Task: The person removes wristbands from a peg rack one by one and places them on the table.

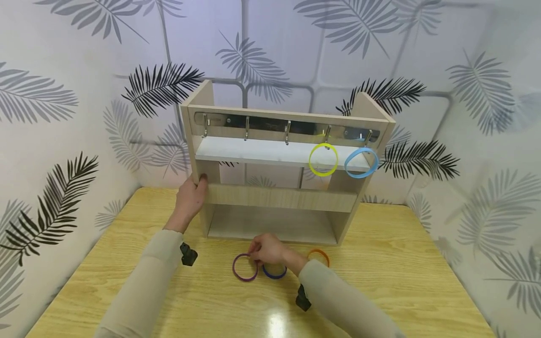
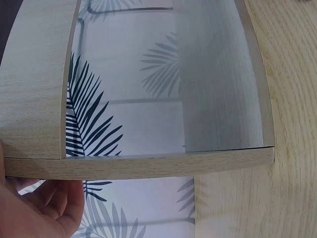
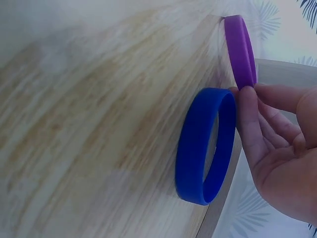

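What the right hand (image 1: 269, 249) pinches is a round purple band (image 3: 239, 54).

The left sleeve (image 1: 145, 277) and right sleeve (image 1: 338, 293) are long, plain and pale beige, ending at the wrists. Beside the cuffs (image 1: 166, 243) jut a blocky black left wrist camera (image 1: 189, 255) and a similar right wrist camera (image 1: 303, 299).

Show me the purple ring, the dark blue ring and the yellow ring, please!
Purple ring (image 3: 238, 52): right wrist view, on its outer face.
Dark blue ring (image 3: 191, 148): right wrist view, on its wide outer side.
Yellow ring (image 1: 322, 174): head view, at the bottom of its loop.
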`<state>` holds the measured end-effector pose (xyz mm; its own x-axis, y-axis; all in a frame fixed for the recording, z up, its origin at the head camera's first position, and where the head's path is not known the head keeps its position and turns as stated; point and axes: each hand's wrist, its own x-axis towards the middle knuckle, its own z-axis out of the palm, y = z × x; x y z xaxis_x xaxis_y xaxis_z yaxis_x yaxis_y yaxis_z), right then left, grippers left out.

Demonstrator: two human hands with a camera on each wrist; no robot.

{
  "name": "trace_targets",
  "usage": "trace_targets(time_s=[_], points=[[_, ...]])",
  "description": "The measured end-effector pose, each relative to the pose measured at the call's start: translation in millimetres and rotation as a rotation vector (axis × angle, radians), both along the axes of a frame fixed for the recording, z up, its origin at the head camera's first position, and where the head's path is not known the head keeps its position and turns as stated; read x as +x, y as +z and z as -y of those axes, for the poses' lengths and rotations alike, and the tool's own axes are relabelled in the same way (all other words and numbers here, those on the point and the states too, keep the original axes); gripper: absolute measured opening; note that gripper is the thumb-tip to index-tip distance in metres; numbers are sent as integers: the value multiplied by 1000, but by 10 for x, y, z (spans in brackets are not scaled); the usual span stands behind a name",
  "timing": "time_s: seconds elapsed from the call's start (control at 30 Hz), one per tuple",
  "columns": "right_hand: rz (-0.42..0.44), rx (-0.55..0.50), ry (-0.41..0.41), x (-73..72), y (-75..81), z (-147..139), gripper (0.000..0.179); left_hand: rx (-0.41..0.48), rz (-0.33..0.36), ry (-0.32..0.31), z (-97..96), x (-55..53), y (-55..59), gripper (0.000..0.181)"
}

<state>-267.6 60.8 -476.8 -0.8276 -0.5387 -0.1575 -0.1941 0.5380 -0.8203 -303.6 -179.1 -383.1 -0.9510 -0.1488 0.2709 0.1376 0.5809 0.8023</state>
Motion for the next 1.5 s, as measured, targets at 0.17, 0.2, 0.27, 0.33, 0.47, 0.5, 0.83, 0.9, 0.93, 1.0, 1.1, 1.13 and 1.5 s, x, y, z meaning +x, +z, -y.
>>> trace_targets(time_s=[0.17,0.2,0.27,0.33,0.47,0.5,0.83,0.9,0.93,1.0,1.1,1.13,1.5], points=[[-136,73,38,-14,19,-41,5,-3,1,-1,-4,-1,-8,60],[-186,95,53,-18,42,-61,6,-2,1,-1,-6,-1,-9,60],[-272,127,79,-28,113,-115,8,-2,2,-2,-10,0,-8,60],[-330,132,95,-38,207,-183,11,-3,2,1,-13,0,-6,59],[-296,85,76,-44,433,-345,12,-4,-2,5,-7,-3,-1,59],[-295,79,67,-45,486,-386,12,-5,-5,7,-2,-5,-1,60],[-297,-1,-20,-11,948,-835,12,-5,5,8,-4,-25,-4,60],[-290,-24,-52,4,1047,-901,12,-4,7,17,-4,-24,-11,60],[-285,-38,-69,10,1092,-933,12,-4,8,20,-5,-23,-12,60],[-285,-52,-100,27,1189,-998,13,-4,7,23,-9,-20,-13,60],[-325,-58,-129,53,1309,-1081,16,-8,3,25,-5,-15,-20,60],[-358,-47,-140,66,1343,-1106,16,-7,4,25,-3,-14,-22,60],[-684,-25,-235,275,1817,-1352,11,-13,0,28,-2,-30,-29,57]])
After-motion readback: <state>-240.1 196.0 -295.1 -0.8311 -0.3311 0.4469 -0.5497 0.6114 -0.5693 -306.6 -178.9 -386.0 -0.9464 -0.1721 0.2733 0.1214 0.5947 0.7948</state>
